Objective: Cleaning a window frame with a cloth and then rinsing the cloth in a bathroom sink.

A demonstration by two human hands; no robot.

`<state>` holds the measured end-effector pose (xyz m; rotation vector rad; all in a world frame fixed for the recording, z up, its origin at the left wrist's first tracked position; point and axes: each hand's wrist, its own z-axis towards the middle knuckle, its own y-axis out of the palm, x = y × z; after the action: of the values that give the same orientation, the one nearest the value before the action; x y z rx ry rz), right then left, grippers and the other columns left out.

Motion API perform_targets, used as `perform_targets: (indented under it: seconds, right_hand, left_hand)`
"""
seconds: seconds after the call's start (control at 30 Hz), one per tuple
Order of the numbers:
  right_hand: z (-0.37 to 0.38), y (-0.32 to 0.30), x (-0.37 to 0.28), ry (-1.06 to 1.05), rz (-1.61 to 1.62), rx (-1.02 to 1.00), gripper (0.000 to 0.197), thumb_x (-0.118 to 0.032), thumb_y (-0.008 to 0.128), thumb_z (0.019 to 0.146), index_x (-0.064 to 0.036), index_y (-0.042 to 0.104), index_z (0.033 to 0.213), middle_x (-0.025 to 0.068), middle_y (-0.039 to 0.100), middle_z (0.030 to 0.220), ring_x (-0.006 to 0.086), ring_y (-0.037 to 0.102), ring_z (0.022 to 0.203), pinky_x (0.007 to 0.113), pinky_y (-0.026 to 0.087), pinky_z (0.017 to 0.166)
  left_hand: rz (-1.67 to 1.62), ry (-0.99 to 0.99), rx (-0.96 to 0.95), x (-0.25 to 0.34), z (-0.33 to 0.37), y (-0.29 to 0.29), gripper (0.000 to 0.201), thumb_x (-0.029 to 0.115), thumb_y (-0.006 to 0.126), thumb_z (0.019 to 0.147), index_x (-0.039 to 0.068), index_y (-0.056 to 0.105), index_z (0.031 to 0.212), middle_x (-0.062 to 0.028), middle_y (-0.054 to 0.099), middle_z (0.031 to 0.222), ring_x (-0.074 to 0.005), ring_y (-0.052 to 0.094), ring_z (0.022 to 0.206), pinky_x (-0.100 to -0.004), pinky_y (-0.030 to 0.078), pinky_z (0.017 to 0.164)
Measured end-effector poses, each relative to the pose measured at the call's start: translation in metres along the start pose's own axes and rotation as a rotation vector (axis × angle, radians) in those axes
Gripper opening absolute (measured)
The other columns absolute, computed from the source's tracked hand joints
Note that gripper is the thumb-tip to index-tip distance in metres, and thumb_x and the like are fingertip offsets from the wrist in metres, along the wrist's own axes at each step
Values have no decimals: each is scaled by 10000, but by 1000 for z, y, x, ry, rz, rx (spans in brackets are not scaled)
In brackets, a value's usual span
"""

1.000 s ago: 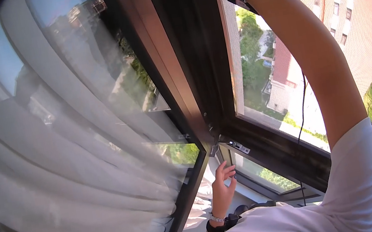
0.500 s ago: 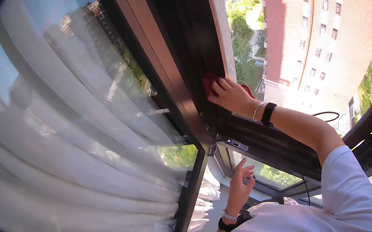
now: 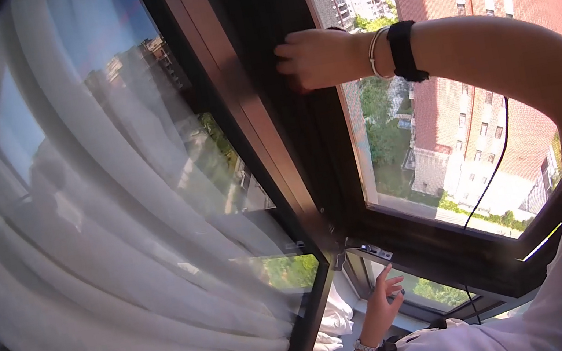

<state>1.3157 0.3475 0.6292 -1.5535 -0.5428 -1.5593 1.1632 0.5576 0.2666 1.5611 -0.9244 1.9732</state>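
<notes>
My right hand (image 3: 321, 59) is raised against the dark window frame (image 3: 327, 160), its fingers curled and pressed to the frame's inner side. A bit of red cloth (image 3: 297, 86) shows below the fingers; the hand covers the rest. A bracelet and a black wristband sit on that wrist. Lower down, my left hand (image 3: 382, 301) is held up beside a small lower window pane (image 3: 430, 290), fingers apart and holding nothing. Just above its fingertips is a metal fitting (image 3: 375, 252) on the frame's lower edge.
An open glass sash (image 3: 271, 140) with a dark border stands to the left, with white curtain (image 3: 111, 226) showing through it. A thin black cord (image 3: 492, 173) hangs across the window opening on the right. Outside are a red-brick building (image 3: 429, 17) and trees.
My right hand has moved up along the frame with the red cloth, and its forearm now lies almost level. The left hand keeps its pose. The whole view has shifted a little.
</notes>
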Motion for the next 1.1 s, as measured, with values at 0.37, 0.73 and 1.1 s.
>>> perform_targets:
  seconds: [0.37, 0.73, 1.1]
  right_hand:
    - [50, -70, 299, 855, -414, 214, 129, -197, 577, 777, -119, 680, 787, 109, 649, 870, 258, 612, 844, 369, 499, 734]
    - [44, -26, 105, 828, -296, 159, 195, -114, 490, 796, -12, 617, 904, 92, 648, 820, 222, 605, 813, 345, 466, 692]
    - [-13, 26, -200, 785, 39, -2, 388, -182, 496, 763, 43, 601, 1061, 211, 579, 1116, 330, 481, 1156, 414, 369, 981]
  left_hand:
    - [51, -25, 94, -7, 15, -26, 601, 69, 551, 847, 79, 239, 1360, -130, 614, 1086, -248, 627, 925, -328, 478, 823]
    - [19, -12, -184, 5, 20, 7, 668, 27, 548, 833, 108, 189, 1391, -119, 626, 1068, -215, 619, 958, -329, 470, 865]
    - [104, 40, -349, -9, -33, 37, 667, 50, 557, 811, 89, 204, 1376, -119, 643, 988, -246, 633, 866, -348, 498, 773]
